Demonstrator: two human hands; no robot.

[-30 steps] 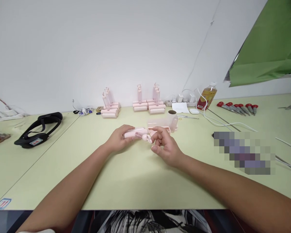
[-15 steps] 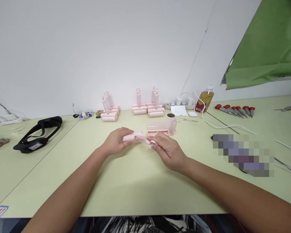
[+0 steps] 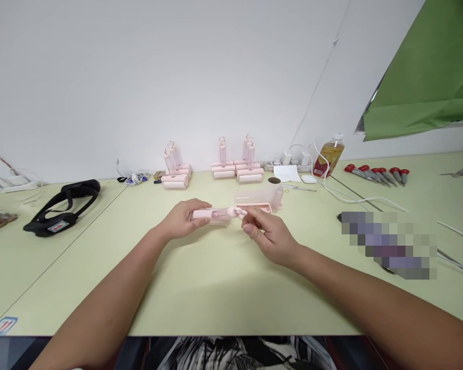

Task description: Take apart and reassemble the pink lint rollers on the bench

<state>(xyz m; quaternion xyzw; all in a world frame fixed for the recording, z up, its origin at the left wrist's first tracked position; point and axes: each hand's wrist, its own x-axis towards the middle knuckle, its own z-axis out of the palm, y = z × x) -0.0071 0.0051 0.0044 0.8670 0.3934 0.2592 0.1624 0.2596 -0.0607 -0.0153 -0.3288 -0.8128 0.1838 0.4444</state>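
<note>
your left hand clamps its fingers on one end of the pink holder over the table; its looped end lies at your right hand, whose curled fingers' grip i cannot tell.

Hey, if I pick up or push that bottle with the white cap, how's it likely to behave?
The bottle looks mostly filled with amber drink, so it's probably fairly heavy. It's taller than wide, so a push near the white cap might tip it. Its clear wall looks like plastic, so it may flex slightly.
</note>
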